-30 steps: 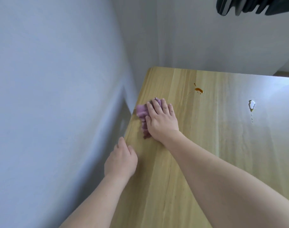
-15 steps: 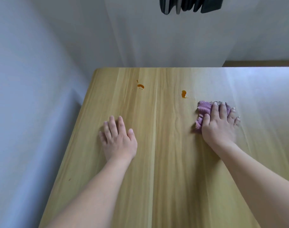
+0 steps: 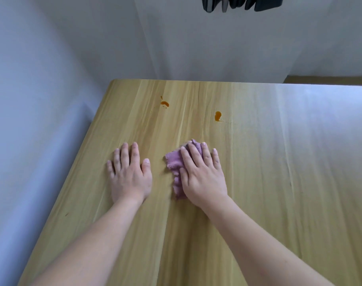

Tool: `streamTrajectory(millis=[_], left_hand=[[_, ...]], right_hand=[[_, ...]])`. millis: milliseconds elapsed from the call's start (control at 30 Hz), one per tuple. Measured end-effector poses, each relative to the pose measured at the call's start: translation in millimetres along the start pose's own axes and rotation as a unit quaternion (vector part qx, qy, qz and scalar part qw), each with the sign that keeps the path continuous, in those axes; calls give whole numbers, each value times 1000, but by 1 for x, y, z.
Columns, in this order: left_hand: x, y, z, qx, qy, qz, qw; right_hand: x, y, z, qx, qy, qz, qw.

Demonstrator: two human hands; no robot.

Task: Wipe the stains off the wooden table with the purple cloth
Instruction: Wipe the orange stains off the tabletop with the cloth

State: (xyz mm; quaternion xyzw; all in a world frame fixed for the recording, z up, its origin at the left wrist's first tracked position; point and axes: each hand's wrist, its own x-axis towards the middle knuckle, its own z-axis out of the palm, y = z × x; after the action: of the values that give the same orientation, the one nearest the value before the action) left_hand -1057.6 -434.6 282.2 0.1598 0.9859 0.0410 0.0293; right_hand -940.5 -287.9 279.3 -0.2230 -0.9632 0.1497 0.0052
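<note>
right hand (image 3: 203,176) lies flat, fingers straight, pressing the purple cloth (image 3: 175,164); left hand (image 3: 130,174) flat, empty. the cloth looks soft and light; press its middle.

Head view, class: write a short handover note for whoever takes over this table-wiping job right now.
Left hand: flat on the table, fingers straight, holding nothing.
Right hand: pressing the cloth flat on the table, beside the left hand.
Done: no stain shows under or around the cloth.
Left: two orange stains farther from the person than the cloth, the left stain and the right stain, both untouched. Wipe each in turn.
</note>
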Motion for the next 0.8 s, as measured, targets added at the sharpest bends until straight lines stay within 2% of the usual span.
streamTrajectory(millis=[100,167,233,300,367,500,600,700,800], left_hand=[[0,1,0,-6,7,-5,1000],[-1,0,0,-3,11,-10,1000],[-1,0,0,-1,15,-9,1000],[1,-1,1,2,18,-9,1000],[1,-1,2,3,18,-9,1000],[1,-3,3,10,24,-5,1000],[2,-3,5,18,22,-1,1000],[2,-4,4,7,23,0,1000],[2,-3,4,-2,26,-4,1000]], right_hand=[[1,82,-25,-24,34,121,992],[6,132,-42,-30,30,210,977],[21,153,-54,-14,35,298,954],[43,137,-48,-2,55,354,934],[60,90,-35,-3,62,317,946],[54,-22,4,7,43,88,995],[43,-36,6,12,22,-13,1000],[48,19,-11,-6,12,-9,1000],[66,103,-38,-26,41,140,989]])
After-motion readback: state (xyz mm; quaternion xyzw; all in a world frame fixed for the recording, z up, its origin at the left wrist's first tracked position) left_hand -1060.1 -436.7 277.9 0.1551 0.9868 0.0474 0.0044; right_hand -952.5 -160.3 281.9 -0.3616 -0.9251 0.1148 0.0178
